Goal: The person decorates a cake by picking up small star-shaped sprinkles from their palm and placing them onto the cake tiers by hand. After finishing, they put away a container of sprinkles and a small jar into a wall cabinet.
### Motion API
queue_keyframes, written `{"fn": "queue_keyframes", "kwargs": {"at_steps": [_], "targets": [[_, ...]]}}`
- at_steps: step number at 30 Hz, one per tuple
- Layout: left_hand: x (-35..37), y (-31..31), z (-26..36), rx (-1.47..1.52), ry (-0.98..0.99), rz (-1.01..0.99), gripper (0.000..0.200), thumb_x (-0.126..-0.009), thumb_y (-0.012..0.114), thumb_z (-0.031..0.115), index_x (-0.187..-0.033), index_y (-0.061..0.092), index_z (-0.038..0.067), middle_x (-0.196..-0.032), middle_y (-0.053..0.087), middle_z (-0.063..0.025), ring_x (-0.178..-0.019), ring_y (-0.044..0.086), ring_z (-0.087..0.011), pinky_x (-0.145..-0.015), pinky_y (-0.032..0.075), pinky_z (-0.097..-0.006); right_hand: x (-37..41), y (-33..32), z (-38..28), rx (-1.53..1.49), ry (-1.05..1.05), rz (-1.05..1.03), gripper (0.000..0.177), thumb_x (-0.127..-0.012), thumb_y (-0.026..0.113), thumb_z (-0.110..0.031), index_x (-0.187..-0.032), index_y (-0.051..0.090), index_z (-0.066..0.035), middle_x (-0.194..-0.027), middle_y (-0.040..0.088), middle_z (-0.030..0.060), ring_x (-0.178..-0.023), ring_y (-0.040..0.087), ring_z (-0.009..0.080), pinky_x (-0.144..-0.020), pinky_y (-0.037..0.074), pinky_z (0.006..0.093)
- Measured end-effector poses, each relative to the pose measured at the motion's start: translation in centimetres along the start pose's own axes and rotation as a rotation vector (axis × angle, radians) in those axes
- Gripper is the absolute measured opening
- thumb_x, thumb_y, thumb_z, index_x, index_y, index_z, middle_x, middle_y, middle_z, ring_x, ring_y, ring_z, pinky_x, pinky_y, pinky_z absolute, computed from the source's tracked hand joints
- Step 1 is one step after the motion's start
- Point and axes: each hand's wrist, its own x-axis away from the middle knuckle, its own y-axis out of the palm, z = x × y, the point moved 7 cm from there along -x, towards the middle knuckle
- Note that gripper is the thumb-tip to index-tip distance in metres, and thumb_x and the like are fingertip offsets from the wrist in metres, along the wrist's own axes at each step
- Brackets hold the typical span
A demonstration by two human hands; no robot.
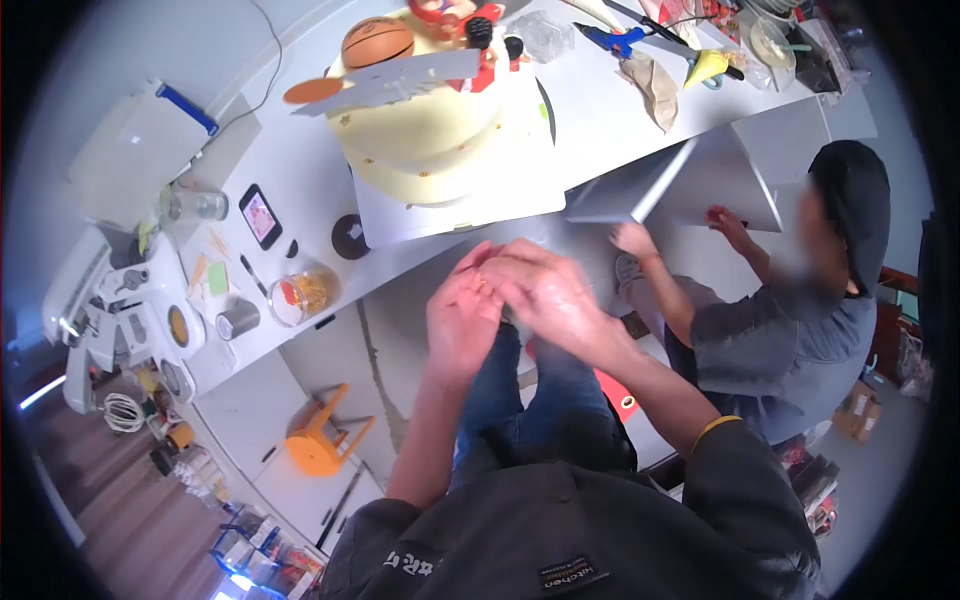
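My left hand (463, 318) is held palm up with curled fingers, just off the table's front edge. Over it lies my right hand (556, 300), its fingers bent and pressed together against the left fingers. A tiny golden speck shows between them; what they hold is too small to make out. Beyond the hands stands a pale yellow tiered cake (425, 150) on a white square board (480, 212). A toy basketball (378, 42), a red-clad figure (484, 72) and a grey strip with an orange oval top it. Left of the hands is a clear jar of golden bits (316, 292).
A phone (260, 216), a black disc (350, 237) and a metal can (237, 319) lie on the left table. A blue glue gun (618, 40) lies at the back right. A seated co-worker (790, 320) holds a folded grey panel (690, 185). An orange stool (318, 440) stands below.
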Motion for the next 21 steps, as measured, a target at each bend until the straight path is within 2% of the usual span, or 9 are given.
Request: {"fn": "queue_keyframes", "kwargs": {"at_steps": [3,5,7,9,10,14,18,21], "targets": [[-1.3,0.1,-1.6,0.028,-0.016,-0.048,0.039,-0.100,0.053,0.002,-0.139,0.053,-0.006,-0.133,0.063,-0.0181,-0.127,0.060,-0.0299,-0.116,0.044,-0.0427,-1.4,-4.3,1.2,-0.218,0.152,0.072,0.014,-0.089,0.071,-0.003,-0.103,0.075,-0.003,-0.089,0.068,0.0113,-0.071,0.070,0.0241,-0.063,0.056,0.0357],[-1.5,1.0,-2.3,-0.031,-0.010,-0.024,0.040,-0.100,0.053,0.000,-0.139,0.054,-0.007,-0.136,0.062,-0.0198,-0.130,0.059,-0.0322,-0.119,0.043,-0.0447,-2.3,-6.5,2.7,-0.234,0.175,0.150,0.012,-0.092,0.072,-0.003,-0.103,0.076,0.000,-0.083,0.066,0.0096,-0.065,0.063,0.0167,-0.058,0.050,0.0313],[-2.0,0.0,-3.0,-0.065,-0.021,-0.025,0.040,-0.099,0.053,-0.004,-0.139,0.054,-0.009,-0.140,0.059,-0.0231,-0.134,0.056,-0.0349,-0.122,0.040,-0.0462,-3.6,-8.2,4.1,-0.322,0.234,0.231,0.014,-0.091,0.074,-0.003,-0.104,0.077,0.000,-0.077,0.061,0.0043,-0.060,0.049,0.0083,-0.057,0.041,0.0268],[-2.4,-0.1,-3.4,-0.078,-0.028,-0.017,0.041,-0.098,0.053,-0.005,-0.139,0.054,-0.010,-0.141,0.057,-0.0232,-0.135,0.055,-0.0348,-0.123,0.039,-0.0446,-5.4,-9.6,4.9,-0.371,0.303,0.290,0.015,-0.092,0.075,-0.007,-0.106,0.078,0.001,-0.074,0.056,0.0019,-0.060,0.045,0.0067,-0.058,0.040,0.0252],[-2.6,-0.2,-3.5,-0.101,-0.030,0.022,0.043,-0.098,0.053,-0.006,-0.141,0.052,-0.010,-0.143,0.055,-0.0238,-0.136,0.054,-0.0347,-0.123,0.039,-0.0444,-6.3,-9.9,5.6,-0.419,0.305,0.293,0.017,-0.093,0.076,-0.011,-0.107,0.078,0.000,-0.072,0.056,-0.0022,-0.063,0.044,0.0043,-0.060,0.038,0.0234],[-3.6,0.0,-3.5,-0.081,-0.040,0.121,0.051,-0.098,0.051,-0.010,-0.148,0.043,-0.009,-0.150,0.047,-0.0262,-0.140,0.049,-0.0344,-0.123,0.039,-0.0433,-9.4,-10.3,5.9,-0.634,0.418,0.266,0.020,-0.094,0.078,-0.017,-0.107,0.080,-0.002,-0.070,0.062,-0.0074,-0.066,0.046,0.0011,-0.058,0.036,0.0216],[-4.7,-0.2,-3.6,-0.087,0.024,0.119,0.059,-0.098,0.049,-0.012,-0.154,0.033,-0.008,-0.156,0.039,-0.0282,-0.143,0.045,-0.0350,-0.123,0.039,-0.0430,-11.5,-10.0,5.9,-0.623,0.364,0.237,0.022,-0.093,0.078,-0.018,-0.108,0.079,-0.002,-0.072,0.065,-0.0052,-0.065,0.048,0.0011,-0.059,0.038,0.0207],[-5.3,-0.2,-3.3,-0.105,0.064,0.100,0.057,-0.099,0.049,-0.012,-0.153,0.035,-0.007,-0.154,0.041,-0.0283,-0.142,0.046,-0.0365,-0.123,0.038,-0.0437,-12.3,-9.6,6.0,-0.634,0.325,0.225,0.023,-0.093,0.078,-0.019,-0.108,0.079,-0.002,-0.072,0.066,-0.0043,-0.066,0.050,0.0012,-0.060,0.040,0.0202]]}}
